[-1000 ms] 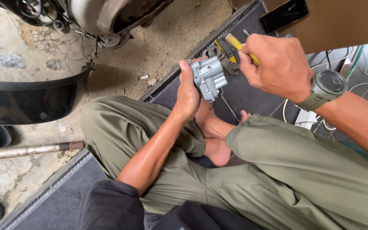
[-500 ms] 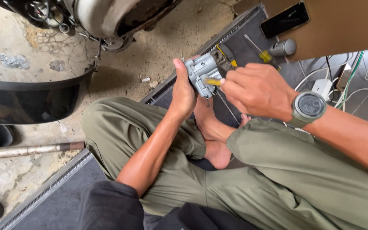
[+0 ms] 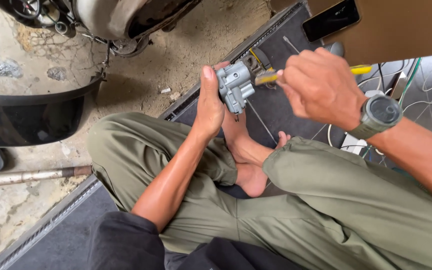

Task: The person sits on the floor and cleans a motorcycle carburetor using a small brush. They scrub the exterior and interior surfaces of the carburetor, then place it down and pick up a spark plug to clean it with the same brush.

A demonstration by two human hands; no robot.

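1. While the person sits cross-legged on a dark floor mat (image 3: 286, 107), the head camera looks down on both hands raised above the bare feet (image 3: 248, 160). The left hand (image 3: 210, 107) comes up from the lap with its grip closed around a small grey metal part (image 3: 235, 86), thumb pointing up along the part's left side and the other fingers hidden behind it.

2. The metal part is held in the air above the mat, just over the feet, upright, with a short pin sticking out of its lower end.

3. The right hand (image 3: 321, 85), with a grey wristwatch (image 3: 380, 114) on its wrist, reaches in from the right. Its grip is pinched shut on a yellow-handled screwdriver (image 3: 266, 77); the handle end shows between the fingertips and the part, and the tool meets the right side of the metal part. Whether the tip sits in a screw cannot be told.

4. Another yellow-handled tool (image 3: 361, 69) lies on the mat behind the right hand, partly hidden by it.

5. Olive trousers (image 3: 141, 150) cover both legs, knees spread to either side.

6. A phone (image 3: 331, 19) lies on a brown board at the top right, and white cables (image 3: 421, 102) run across the floor at the right edge.

7. At the top left stands part of a scooter (image 3: 121, 20) on cracked concrete; a black curved panel (image 3: 26, 117) and a metal pipe (image 3: 31, 175) lie at the left.
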